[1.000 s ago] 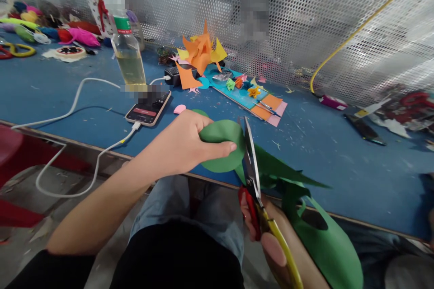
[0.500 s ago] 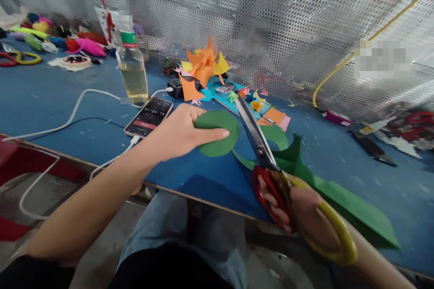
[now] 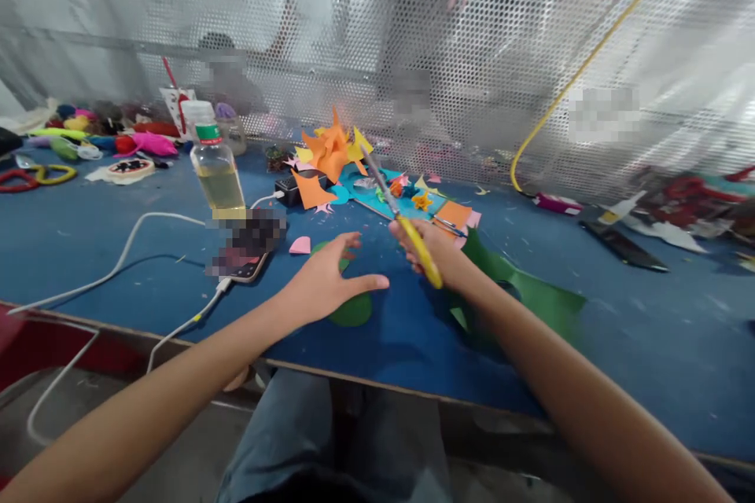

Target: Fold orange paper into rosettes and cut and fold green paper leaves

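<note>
My left hand [image 3: 327,279] hovers over the table with thumb and fingers apart, holding nothing. Just under it lies a green paper circle [image 3: 354,312], partly covered by the hand. Another bit of green paper [image 3: 320,248] peeks out behind the fingers. My right hand [image 3: 433,251] grips scissors [image 3: 382,182] by the yellow and red handles, blades together and pointing away toward the paper pile. Beneath my right forearm sits a cut green paper sheet [image 3: 531,295], bent and partly hidden. A pink paper piece [image 3: 300,244] rests left of the green ones.
A bottle of yellowish liquid [image 3: 219,177] and a phone [image 3: 251,244] on a white cable stand left. Orange paper scraps [image 3: 330,149] pile on a black box at the back. A dark cutter-like tool [image 3: 625,246] lies right. A perforated metal wall [image 3: 377,31] closes the far side.
My left hand has let go of the green paper circle, which now lies on the table. My right hand has moved up and left with the scissors. The pink piece has come into sight.
</note>
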